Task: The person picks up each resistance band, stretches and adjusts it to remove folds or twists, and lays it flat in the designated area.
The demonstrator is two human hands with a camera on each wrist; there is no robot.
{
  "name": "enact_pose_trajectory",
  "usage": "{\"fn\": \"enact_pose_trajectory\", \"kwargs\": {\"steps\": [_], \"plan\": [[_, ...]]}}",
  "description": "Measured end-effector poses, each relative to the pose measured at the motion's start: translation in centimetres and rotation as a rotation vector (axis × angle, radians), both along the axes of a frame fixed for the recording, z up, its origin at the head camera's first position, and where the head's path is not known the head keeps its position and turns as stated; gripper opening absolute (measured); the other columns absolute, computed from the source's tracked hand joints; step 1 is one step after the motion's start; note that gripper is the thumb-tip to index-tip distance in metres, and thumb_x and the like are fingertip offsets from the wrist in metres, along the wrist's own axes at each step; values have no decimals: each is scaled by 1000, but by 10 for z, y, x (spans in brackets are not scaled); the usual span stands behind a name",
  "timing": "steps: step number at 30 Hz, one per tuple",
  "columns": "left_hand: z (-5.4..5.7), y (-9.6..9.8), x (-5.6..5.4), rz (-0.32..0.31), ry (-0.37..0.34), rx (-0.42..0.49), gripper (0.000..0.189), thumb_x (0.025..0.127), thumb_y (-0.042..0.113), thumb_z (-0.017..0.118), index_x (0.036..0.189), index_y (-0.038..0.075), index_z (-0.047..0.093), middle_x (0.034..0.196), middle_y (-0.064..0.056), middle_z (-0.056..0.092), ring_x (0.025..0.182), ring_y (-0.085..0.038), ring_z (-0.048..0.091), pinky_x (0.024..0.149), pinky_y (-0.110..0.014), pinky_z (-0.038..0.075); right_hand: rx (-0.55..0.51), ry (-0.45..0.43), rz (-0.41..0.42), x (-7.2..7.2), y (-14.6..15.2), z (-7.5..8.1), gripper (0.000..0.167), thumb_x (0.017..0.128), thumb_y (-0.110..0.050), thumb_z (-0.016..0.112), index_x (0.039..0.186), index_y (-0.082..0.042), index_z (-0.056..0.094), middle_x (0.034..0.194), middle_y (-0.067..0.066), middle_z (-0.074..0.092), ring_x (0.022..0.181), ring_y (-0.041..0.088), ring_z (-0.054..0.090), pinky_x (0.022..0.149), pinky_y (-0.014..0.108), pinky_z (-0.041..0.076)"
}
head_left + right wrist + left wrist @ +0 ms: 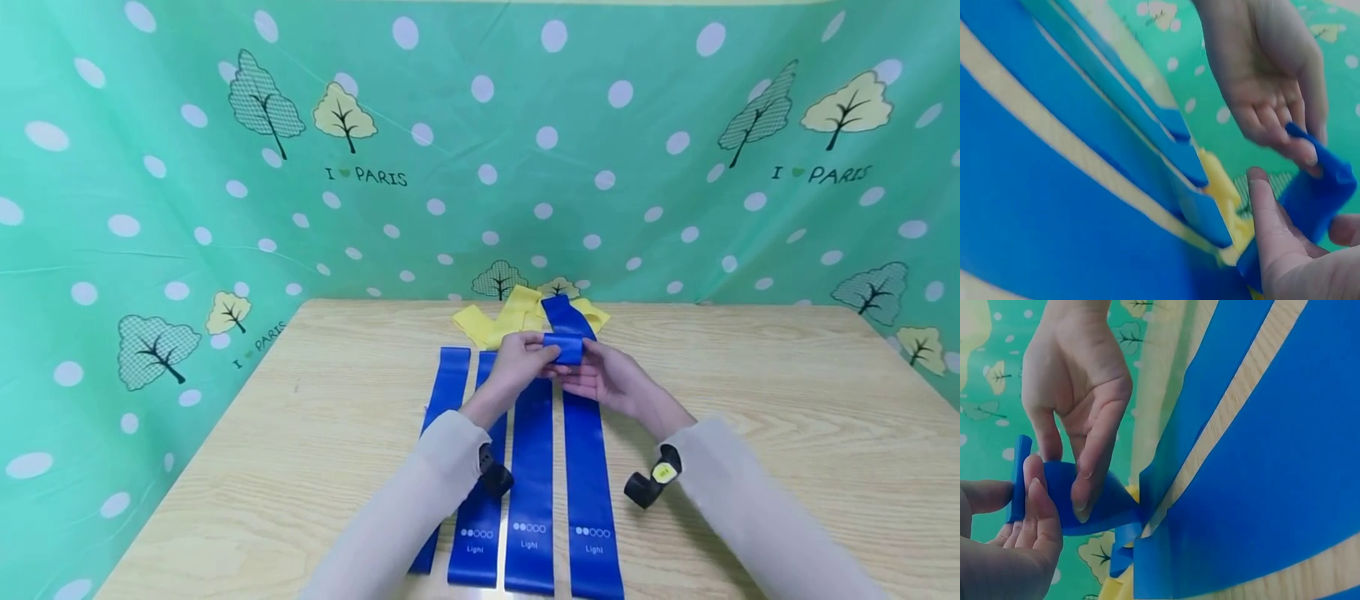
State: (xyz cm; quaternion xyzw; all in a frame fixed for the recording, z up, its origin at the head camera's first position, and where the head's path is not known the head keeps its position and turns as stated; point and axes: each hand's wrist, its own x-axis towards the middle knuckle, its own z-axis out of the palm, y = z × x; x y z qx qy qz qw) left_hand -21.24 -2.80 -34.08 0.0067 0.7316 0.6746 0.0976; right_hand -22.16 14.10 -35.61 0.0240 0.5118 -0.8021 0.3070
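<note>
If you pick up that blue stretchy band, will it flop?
Probably floppy: the flat blue elastic band already bends between both hands. Likely light, since fingertips alone pinch it. It looks smooth, so perhaps slippery, and too flat to roll.

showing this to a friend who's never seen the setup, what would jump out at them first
Most striking are the four blue resistance bands lying side by side down the wooden table, each printed "Light" near its end. At mid-table the left hand and right hand pinch a folded blue band between them, with yellow bands heaped just behind. A green polka-dot "I love Paris" cloth backs everything.
</note>
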Motion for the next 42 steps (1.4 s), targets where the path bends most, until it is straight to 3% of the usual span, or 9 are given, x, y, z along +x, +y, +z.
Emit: {"fn": "enact_pose_trajectory", "kwargs": {"steps": [5,11,17,21,26,32,35,39,42], "plan": [[4,2,5,5,1,-25,29,94,8,58,119,-7,58,106,-21,69,75,-11,65,78,-28,56,-127,8,-28,18,-4,0,52,104,-42,18,120,1,43,91,9,73,91,18,71,91,31,53],[1,2,13,-20,-9,9,25,94,6,57,114,-8,60,95,-24,70,59,-7,62,71,-31,59,-118,46,-176,29,-7,6,45,105,-35,22,129,0,37,89,1,72,88,10,70,82,24,56],[-8,3,28,-89,-18,-1,17,95,10,57,100,-5,64,87,-27,70,64,-18,71,68,-32,59,-106,50,-251,25,1,13,24,105,-22,30,108,-6,48,85,-1,70,82,7,69,77,20,56],[-12,6,36,-113,-21,-17,14,95,13,58,92,-1,62,86,-23,72,71,-22,73,67,-31,58,-71,67,-265,21,5,17,16,102,-13,39,108,-5,51,85,-1,71,81,8,69,78,19,55],[-12,8,44,-142,-23,-32,13,94,15,59,94,2,62,84,-16,74,72,-19,73,68,-28,58,9,87,-275,18,7,21,14,100,-10,46,112,-3,49,84,-4,71,80,5,67,76,17,54],[-10,12,51,-165,-17,-10,14,93,13,61,99,0,59,89,-21,72,75,-24,73,72,-33,59,9,101,-274,12,7,28,8,96,-9,54,95,-12,61,85,-6,71,81,5,66,75,17,53],[-9,13,54,-176,-21,-16,16,92,13,62,102,1,59,90,-22,72,74,-23,73,70,-30,58,28,99,-278,8,6,33,11,95,-9,56,105,-9,60,87,-7,71,84,4,66,77,17,53],[-9,14,56,-176,-17,-23,13,91,11,63,98,2,58,88,-23,72,71,-23,72,67,-28,58,71,111,-277,2,3,39,39,94,-10,58,131,-3,46,89,-9,70,86,3,65,79,17,53],[-9,14,58,-174,-19,-21,12,91,11,63,95,2,57,87,-21,72,70,-22,72,67,-28,58,95,125,-279,-2,2,44,43,94,-10,58,134,-3,44,90,-10,69,87,3,65,79,17,52]]}}
